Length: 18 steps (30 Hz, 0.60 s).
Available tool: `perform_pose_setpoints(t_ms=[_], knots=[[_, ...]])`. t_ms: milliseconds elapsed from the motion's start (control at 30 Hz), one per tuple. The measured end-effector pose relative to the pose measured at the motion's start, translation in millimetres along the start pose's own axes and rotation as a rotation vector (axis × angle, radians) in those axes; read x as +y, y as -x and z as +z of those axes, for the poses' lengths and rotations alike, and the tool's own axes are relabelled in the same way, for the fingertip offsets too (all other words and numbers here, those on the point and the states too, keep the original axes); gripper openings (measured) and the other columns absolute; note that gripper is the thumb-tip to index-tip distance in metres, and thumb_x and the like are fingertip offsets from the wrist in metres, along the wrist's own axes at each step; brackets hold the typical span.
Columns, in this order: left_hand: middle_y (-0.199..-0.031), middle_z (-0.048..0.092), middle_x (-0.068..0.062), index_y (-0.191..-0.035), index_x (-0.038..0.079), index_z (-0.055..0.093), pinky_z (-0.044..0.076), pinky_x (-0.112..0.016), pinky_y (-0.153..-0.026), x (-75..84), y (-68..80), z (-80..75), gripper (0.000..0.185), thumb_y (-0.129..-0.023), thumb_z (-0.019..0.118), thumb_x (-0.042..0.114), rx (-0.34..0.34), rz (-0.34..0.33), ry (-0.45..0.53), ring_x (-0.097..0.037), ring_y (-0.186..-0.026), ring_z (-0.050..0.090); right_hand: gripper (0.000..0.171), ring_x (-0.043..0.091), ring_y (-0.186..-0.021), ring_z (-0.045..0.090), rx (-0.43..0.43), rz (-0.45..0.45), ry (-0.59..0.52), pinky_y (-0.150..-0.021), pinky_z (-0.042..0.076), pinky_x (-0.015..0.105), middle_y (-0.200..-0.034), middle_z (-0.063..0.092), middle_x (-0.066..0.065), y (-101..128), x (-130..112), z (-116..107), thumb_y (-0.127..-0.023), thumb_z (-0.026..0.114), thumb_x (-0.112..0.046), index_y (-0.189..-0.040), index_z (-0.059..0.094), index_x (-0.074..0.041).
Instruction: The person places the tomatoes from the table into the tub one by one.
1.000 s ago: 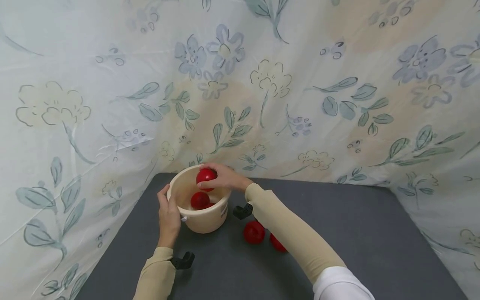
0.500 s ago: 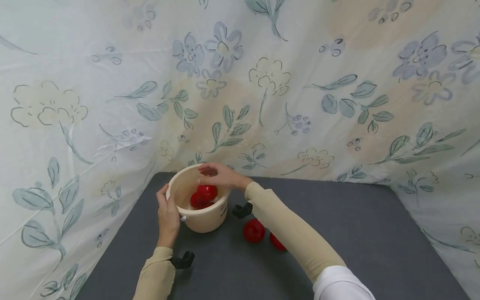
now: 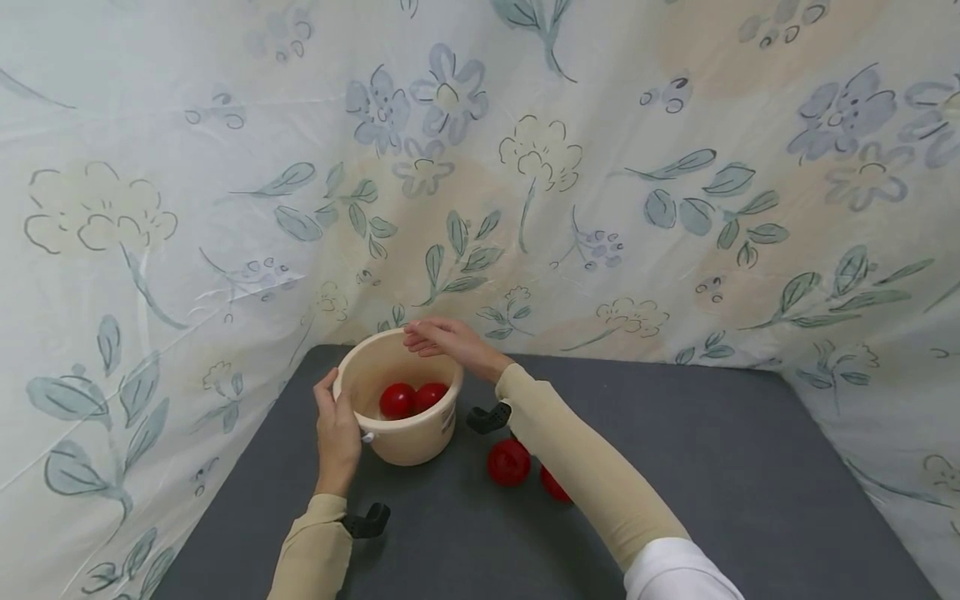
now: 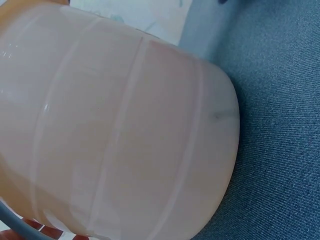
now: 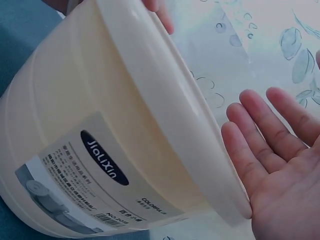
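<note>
The ball the right hand held a second ago now lies in the bucket with another. That hand hovers empty, fingers straight. The left hand holds the bucket's side. Two balls wait on the table.

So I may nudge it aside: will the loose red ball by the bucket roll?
Probably. The red ball looks round and smooth, lying free on the flat grey mat. The mat's fine texture might slow it slightly.

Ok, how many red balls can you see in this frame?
4. Two red balls lie in the cream bucket, at and; one sits on the grey table at; another is half hidden behind the right forearm.
</note>
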<state>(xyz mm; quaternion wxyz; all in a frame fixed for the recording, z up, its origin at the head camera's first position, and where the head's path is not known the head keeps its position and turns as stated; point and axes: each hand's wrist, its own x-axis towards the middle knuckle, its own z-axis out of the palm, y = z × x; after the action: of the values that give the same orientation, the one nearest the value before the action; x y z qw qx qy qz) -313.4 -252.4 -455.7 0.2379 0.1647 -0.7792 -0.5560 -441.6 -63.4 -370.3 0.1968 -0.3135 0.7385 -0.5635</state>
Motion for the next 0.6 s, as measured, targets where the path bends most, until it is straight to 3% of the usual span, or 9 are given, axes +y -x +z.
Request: perform_pose_setpoints(t_ms=[333, 600], knots=[[-0.164, 0.034, -0.013, -0.157, 0.02, 0.026, 0.038, -0.064, -0.113, 0.1, 1.7, 0.6, 0.053, -0.108, 0.027, 0.04, 0.002, 0.001, 0.015, -0.04, -0.142, 0.046, 0.051, 0.02, -0.123, 0.065, -0.021, -0.022, -0.033, -0.11, 0.049, 0.043, -0.135, 0.066, 0.01, 5, -2, -9, -0.105, 0.048, -0.043, -0.141, 0.056, -0.009], [-0.164, 0.034, -0.013, -0.156, 0.019, 0.026, 0.037, -0.064, -0.114, -0.3, 1.9, 1.7, 0.052, -0.108, 0.027, 0.037, 0.002, 0.016, 0.035, -0.039, -0.143, 0.044, 0.043, 0.024, -0.124, 0.063, 0.023, -0.131, -0.059, -0.109, 0.05, 0.04, -0.137, 0.063, 0.019, 42, -16, -40, -0.105, 0.049, -0.038, -0.134, 0.062, -0.009]])
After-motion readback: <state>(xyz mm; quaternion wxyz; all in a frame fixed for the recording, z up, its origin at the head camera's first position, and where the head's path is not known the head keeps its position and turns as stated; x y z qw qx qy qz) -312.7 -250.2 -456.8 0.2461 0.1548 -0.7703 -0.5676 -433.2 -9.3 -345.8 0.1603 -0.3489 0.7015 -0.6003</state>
